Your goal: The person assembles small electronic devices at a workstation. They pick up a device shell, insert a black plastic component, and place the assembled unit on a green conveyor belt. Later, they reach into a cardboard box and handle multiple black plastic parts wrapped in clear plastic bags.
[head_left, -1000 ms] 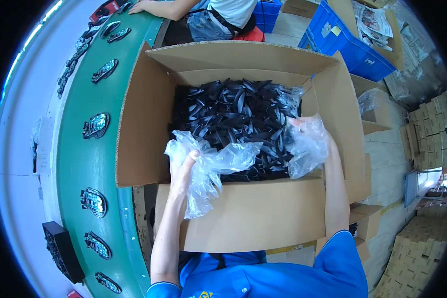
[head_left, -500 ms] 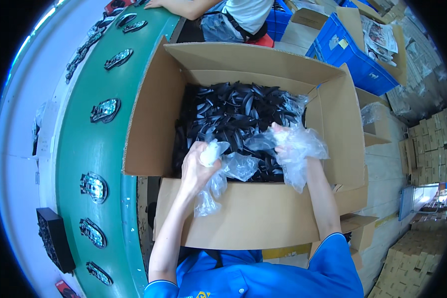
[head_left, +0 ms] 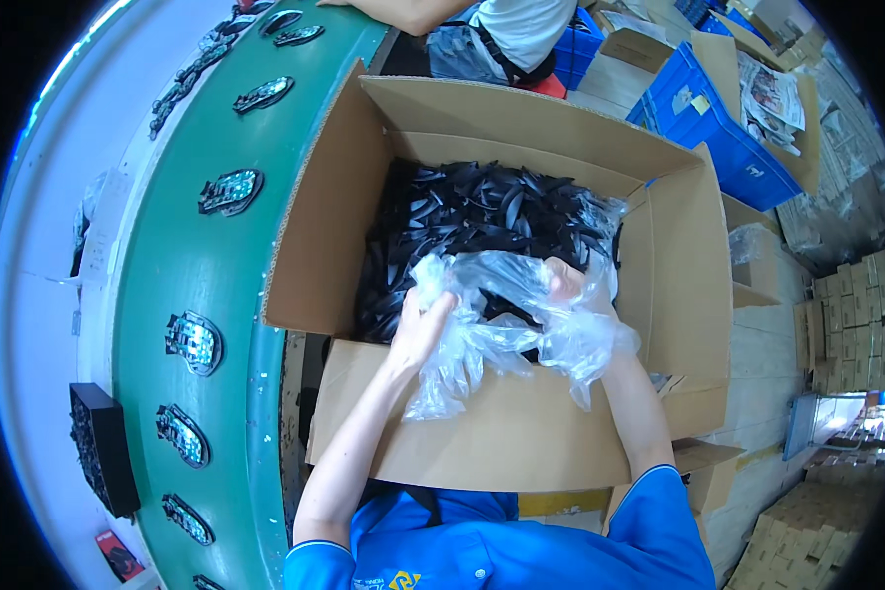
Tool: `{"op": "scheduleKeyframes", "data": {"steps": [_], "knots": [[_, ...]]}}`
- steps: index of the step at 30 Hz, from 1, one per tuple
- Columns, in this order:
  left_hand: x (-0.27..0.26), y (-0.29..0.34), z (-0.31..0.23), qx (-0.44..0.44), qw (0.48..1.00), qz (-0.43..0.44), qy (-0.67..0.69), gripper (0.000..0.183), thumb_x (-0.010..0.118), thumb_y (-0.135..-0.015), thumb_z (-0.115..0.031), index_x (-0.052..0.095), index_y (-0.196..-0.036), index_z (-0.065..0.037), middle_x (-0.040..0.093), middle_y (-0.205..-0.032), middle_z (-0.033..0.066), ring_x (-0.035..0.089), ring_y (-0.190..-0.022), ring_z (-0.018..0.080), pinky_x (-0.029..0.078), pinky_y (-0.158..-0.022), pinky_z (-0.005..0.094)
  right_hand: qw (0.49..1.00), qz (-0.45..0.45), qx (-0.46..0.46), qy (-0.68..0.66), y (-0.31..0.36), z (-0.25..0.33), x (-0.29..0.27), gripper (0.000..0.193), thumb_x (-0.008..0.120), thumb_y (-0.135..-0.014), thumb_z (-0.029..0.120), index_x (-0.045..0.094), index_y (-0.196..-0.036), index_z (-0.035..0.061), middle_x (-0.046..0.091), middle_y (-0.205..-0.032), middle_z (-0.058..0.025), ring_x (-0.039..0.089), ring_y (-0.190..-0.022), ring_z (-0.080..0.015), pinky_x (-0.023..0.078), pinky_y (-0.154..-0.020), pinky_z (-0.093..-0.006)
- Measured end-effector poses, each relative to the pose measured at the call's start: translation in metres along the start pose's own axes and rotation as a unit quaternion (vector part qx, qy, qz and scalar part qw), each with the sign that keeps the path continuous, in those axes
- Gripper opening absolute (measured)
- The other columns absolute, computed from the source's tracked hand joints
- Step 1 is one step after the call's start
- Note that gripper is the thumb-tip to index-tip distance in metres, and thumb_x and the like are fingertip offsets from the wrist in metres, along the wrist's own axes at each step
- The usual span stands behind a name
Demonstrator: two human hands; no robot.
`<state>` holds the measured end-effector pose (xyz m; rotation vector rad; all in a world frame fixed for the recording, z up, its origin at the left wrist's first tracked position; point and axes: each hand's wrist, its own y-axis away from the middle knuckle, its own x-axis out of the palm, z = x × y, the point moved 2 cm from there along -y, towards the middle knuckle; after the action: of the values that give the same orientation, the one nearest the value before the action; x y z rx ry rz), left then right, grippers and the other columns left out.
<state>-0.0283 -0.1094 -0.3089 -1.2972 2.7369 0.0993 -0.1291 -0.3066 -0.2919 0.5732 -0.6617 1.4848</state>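
A clear plastic bag [head_left: 472, 339] is stretched between my two hands, over the front part of an open cardboard box [head_left: 516, 442]. My left hand [head_left: 421, 324] is closed on the bag's left side, its fingers partly covered by film. On the other side my right hand [head_left: 565, 282] grips bunched film, which drapes over the wrist. Beneath and beyond the hands, the box holds a heap of loose black curved plastic pieces [head_left: 492, 206]. More clear film lies at the heap's far right corner.
Left of the box runs a green conveyor belt [head_left: 192, 270] carrying mouse-shaped parts with exposed circuit boards [head_left: 194, 342]. A black bin [head_left: 103, 452] stands at its left edge. Another person [head_left: 501, 39] sits beyond the box. Blue crates [head_left: 713, 128] and stacked cartons [head_left: 855, 324] are at the right.
The bag has been pulled out wide between my hands, where it was bunched at each one. My left hand has moved right. Parts on the belt have shifted nearer to me.
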Motion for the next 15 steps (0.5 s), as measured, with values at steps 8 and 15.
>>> {"op": "scheduleKeyframes", "data": {"steps": [8, 15], "knots": [[0.002, 0.004, -0.022, 0.041, 0.993, -0.041, 0.101, 0.042, 0.065, -0.082, -0.034, 0.061, -0.106, 0.0, 0.06, -0.085, 0.0029, 0.054, -0.078, 0.0097, 0.043, -0.072, 0.0256, 0.905, 0.088, 0.114, 0.4, 0.003, 0.015, 0.031, 0.032, 0.074, -0.074, 0.013, 0.05, -0.054, 0.0049, 0.047, -0.051, 0.0056, 0.039, -0.048, -0.0008, 0.029, -0.045, -0.0225], [0.002, 0.008, -0.029, 0.065, 0.995, -0.07, 0.012, 0.022, 0.069, -0.08, -0.019, 0.068, -0.094, -0.001, 0.062, -0.069, -0.0001, 0.055, -0.062, 0.0073, 0.045, -0.059, 0.0255, 0.731, -0.007, 0.038, 0.681, 0.003, 0.02, 0.023, 0.016, 0.074, -0.072, 0.012, 0.062, -0.076, 0.0032, 0.047, -0.05, 0.0025, 0.04, -0.048, -0.0025, 0.031, -0.045, -0.0235]]}}
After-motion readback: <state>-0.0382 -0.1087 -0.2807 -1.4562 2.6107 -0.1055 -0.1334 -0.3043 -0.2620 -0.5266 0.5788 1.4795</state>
